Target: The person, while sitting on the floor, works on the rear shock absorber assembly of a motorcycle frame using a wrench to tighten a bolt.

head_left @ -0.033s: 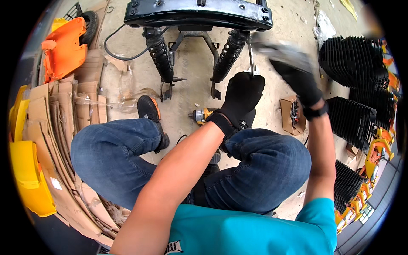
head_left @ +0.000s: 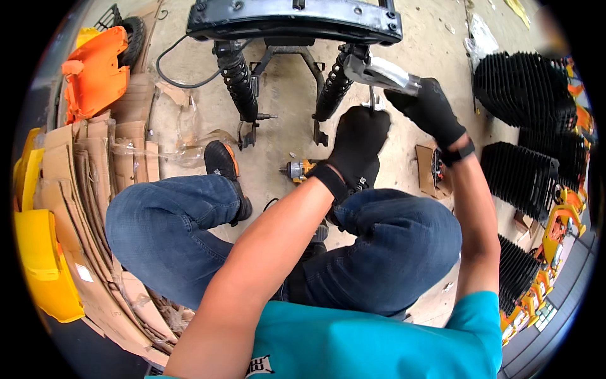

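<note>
A black vehicle frame with a crossbar (head_left: 293, 24) stands ahead of me, two coil-spring shock absorbers (head_left: 235, 79) hanging from it. My gloved left hand (head_left: 358, 140) is closed round a slim metal rod (head_left: 372, 96), which rises toward the top of the right shock absorber (head_left: 334, 82). To its right, my gloved right hand (head_left: 430, 110) grips a silver metal tool (head_left: 382, 73) whose exact kind is unclear. This tool lies across the upper part of the rod, in front of the shock absorber's upper end, and hides the rod's tip. Whether the two touch cannot be told.
A yellow-and-grey power tool (head_left: 299, 170) lies on the floor between my feet. Flattened cardboard (head_left: 72, 189) and orange (head_left: 95, 72) and yellow panels line the left. Black ribbed parts (head_left: 519, 177) and a small open carton (head_left: 426, 180) are at right. A black cable (head_left: 165, 76) loops from the frame.
My right hand has swung left and slightly down with the silver tool, which was smeared by motion before and now lies over the rod. My left hand has hardly moved.
</note>
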Available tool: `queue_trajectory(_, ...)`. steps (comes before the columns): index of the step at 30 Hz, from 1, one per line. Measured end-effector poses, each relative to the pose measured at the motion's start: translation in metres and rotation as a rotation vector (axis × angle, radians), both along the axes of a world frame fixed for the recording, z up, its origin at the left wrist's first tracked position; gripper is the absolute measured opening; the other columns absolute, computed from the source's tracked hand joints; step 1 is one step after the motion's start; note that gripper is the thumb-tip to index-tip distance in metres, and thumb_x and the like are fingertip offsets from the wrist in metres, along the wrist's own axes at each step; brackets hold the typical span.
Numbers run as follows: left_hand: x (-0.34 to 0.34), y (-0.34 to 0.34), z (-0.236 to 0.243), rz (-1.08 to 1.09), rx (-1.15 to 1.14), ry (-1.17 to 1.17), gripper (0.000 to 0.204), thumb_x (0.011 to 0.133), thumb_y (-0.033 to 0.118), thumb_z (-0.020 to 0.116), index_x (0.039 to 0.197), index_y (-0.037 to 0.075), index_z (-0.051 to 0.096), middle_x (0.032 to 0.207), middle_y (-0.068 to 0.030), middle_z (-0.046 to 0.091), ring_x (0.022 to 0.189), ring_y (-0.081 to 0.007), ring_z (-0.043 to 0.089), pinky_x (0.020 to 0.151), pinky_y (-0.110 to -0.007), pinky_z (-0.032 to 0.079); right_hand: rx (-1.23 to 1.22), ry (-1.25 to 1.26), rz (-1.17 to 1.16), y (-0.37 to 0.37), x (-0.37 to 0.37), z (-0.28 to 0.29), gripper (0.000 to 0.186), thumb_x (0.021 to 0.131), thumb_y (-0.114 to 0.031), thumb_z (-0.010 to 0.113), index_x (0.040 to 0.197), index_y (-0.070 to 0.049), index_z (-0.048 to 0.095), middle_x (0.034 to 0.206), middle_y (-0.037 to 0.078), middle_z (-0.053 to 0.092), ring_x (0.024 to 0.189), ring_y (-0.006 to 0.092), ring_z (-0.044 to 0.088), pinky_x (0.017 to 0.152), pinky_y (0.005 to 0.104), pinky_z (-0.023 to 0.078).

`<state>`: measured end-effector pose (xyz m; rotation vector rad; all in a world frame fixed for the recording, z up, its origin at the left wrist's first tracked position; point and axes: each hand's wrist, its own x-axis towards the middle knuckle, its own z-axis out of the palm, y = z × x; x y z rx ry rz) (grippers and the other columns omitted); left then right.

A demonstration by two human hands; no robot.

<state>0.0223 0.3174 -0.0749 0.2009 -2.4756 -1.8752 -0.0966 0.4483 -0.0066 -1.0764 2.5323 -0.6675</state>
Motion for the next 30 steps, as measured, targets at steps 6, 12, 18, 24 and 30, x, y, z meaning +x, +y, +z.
queue_trajectory(6,-0.010,-0.004,-0.016,-0.050,-0.529,0.288,0.029,0.084,0.018,0.050,0.063,0.002,0.060,0.063,-0.0155,0.063,0.063,-0.0306,0.065,0.060,-0.042,0.049,-0.120,-0.011,-0.078,-0.006,0.005,0.001,0.016,0.085,-0.019,0.068,0.089,-0.004,0.067,0.068,0.015,0.064,0.059,0.0287,0.062,0.057,0.0342,0.049)
queue_trajectory(12,-0.002,-0.004,-0.011,0.005,-0.164,0.120,0.009,0.079,0.010,0.057,0.071,0.005,0.057,0.062,-0.0156,0.058,0.062,-0.0334,0.062,0.054,-0.043,0.046,-0.405,0.366,-0.018,-0.007,0.008,0.030,0.020,0.083,-0.018,0.073,0.101,-0.008,0.071,0.080,0.008,0.071,0.069,0.0202,0.069,0.060,0.0278,0.053)
queue_trajectory(18,-0.007,0.006,-0.031,-0.007,-0.142,0.068,0.031,0.086,0.025,0.049,0.072,-0.001,0.060,0.066,-0.0192,0.062,0.064,-0.0376,0.062,0.058,-0.048,0.047,-0.091,-0.087,-0.077,0.003,0.004,-0.012,0.015,0.087,-0.017,0.068,0.090,-0.002,0.067,0.061,0.013,0.061,0.052,0.0243,0.059,0.053,0.0326,0.047)
queue_trajectory(24,-0.011,-0.004,-0.033,-0.050,-0.476,0.226,0.027,0.087,0.023,0.051,0.071,0.003,0.059,0.070,-0.0183,0.064,0.063,-0.0334,0.063,0.057,-0.046,0.049,-0.193,0.081,-0.071,0.006,0.010,-0.011,0.021,0.083,-0.019,0.072,0.097,-0.003,0.069,0.065,0.012,0.065,0.057,0.0246,0.064,0.056,0.0316,0.050)
queue_trajectory(30,-0.009,-0.003,-0.012,0.085,0.098,0.012,0.039,0.088,0.027,0.047,0.062,0.000,0.057,0.059,-0.0173,0.061,0.057,-0.0301,0.062,0.054,-0.040,0.043,-0.035,0.342,-0.128,0.024,0.011,0.028,0.031,0.091,-0.014,0.065,0.119,-0.002,0.060,0.102,0.011,0.069,0.089,0.0204,0.067,0.078,0.0290,0.053)
